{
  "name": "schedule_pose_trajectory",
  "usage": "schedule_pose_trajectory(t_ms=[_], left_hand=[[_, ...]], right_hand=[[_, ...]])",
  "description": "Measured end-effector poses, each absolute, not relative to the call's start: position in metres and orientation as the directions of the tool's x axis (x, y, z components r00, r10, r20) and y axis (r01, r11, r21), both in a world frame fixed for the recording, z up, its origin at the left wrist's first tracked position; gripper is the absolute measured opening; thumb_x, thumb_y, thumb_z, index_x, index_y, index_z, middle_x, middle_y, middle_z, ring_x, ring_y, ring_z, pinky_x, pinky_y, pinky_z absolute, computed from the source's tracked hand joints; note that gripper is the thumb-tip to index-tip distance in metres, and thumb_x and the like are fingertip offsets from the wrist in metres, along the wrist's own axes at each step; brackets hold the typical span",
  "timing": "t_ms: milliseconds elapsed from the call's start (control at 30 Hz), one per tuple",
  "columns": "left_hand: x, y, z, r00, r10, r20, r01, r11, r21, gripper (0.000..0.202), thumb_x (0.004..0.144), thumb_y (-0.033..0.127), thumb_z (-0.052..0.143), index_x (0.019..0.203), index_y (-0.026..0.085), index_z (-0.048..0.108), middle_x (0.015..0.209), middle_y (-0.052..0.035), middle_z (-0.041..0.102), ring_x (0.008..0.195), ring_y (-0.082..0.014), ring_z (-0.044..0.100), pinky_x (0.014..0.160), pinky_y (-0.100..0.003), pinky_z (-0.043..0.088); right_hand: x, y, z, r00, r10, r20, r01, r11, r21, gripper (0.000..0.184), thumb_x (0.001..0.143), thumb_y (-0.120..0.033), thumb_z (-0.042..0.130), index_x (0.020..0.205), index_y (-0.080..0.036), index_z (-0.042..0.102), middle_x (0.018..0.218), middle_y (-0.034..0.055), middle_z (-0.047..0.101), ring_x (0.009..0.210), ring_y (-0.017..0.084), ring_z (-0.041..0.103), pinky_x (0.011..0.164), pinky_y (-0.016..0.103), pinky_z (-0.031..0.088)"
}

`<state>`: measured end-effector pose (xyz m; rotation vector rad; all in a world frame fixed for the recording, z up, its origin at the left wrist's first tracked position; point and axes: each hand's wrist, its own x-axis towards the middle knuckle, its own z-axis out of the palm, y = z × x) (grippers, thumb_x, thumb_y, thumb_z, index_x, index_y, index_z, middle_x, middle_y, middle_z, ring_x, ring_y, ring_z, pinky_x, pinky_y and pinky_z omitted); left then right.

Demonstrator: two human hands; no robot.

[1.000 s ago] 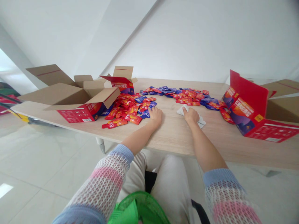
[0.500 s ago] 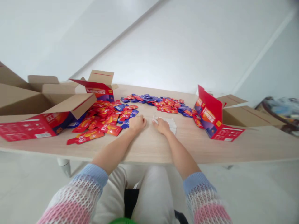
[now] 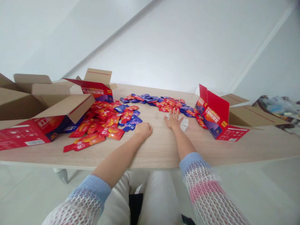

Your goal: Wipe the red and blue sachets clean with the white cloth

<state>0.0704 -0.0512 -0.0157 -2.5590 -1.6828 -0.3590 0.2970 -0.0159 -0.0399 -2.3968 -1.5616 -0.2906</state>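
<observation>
Under my right hand [image 3: 173,120] lies a white tissue [image 3: 184,124], pressed on the table with the fingers spread flat. My left hand [image 3: 143,130] rests on the table as a closed fist; what it holds, if anything, is hidden. Beside that fist, to the left, are blue sachets [image 3: 131,123] at the edge of a heap of red sachets [image 3: 110,120]. A curved row of small red and blue sachets [image 3: 150,99] runs across the table behind both hands.
A large open carton [image 3: 44,128] stands at the left, with a smaller open red box [image 3: 96,90] behind it. At the right, another open red box [image 3: 213,117] lies near the row's end. The wooden table [image 3: 154,153] has its front edge close to my legs.
My right hand has slid right and away from me with the tissue, its fingers now spread. The left fist has shifted slightly right and nearer. The view has moved a little.
</observation>
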Motion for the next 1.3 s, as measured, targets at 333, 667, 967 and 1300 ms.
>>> schedule_pose_trajectory(t_ms=[333, 667, 967, 1300], left_hand=[[0.076, -0.062, -0.016, 0.424, 0.884, 0.199, 0.876, -0.456, 0.159, 0.034, 0.083, 0.027, 0.043, 0.091, 0.01, 0.072, 0.087, -0.0184, 0.071, 0.085, -0.0319, 0.068, 0.07, -0.041, 0.053], [0.076, -0.06, -0.013, 0.418, 0.895, 0.155, 0.878, -0.442, 0.184, 0.035, 0.083, 0.028, 0.044, 0.092, 0.01, 0.073, 0.089, -0.0189, 0.071, 0.086, -0.0319, 0.068, 0.071, -0.039, 0.053], [0.074, -0.05, -0.022, 0.381, 0.901, 0.206, 0.885, -0.42, 0.201, 0.034, 0.083, 0.033, 0.042, 0.089, 0.015, 0.071, 0.09, -0.0155, 0.071, 0.086, -0.0295, 0.067, 0.069, -0.037, 0.05], [0.073, -0.03, -0.022, 0.159, 0.915, 0.372, 0.822, -0.332, 0.463, 0.036, 0.085, 0.038, 0.045, 0.114, 0.019, 0.057, 0.107, -0.0095, 0.065, 0.099, -0.0261, 0.061, 0.081, -0.037, 0.048]], right_hand=[[0.349, 0.041, -0.052, 0.306, 0.848, 0.433, 0.952, -0.258, -0.167, 0.077, 0.09, -0.06, 0.006, 0.15, -0.015, -0.013, 0.157, 0.0021, -0.015, 0.142, 0.021, -0.017, 0.114, 0.051, 0.01], [0.363, 0.063, -0.044, 0.274, 0.906, 0.323, 0.961, -0.27, -0.059, 0.072, 0.092, -0.061, 0.01, 0.151, -0.021, 0.017, 0.155, 0.002, 0.022, 0.143, 0.021, -0.01, 0.115, 0.046, 0.01], [0.351, 0.045, -0.026, 0.286, 0.956, 0.068, 0.952, -0.275, -0.136, 0.065, 0.092, -0.06, 0.009, 0.144, -0.032, 0.036, 0.151, 0.0048, 0.032, 0.142, 0.028, 0.017, 0.106, 0.066, -0.006], [0.305, -0.035, -0.031, 0.062, 0.997, 0.051, 0.995, -0.058, -0.076, 0.05, 0.095, -0.037, 0.015, 0.138, -0.047, 0.039, 0.153, -0.0065, 0.026, 0.144, 0.027, 0.004, 0.097, 0.075, -0.008]])
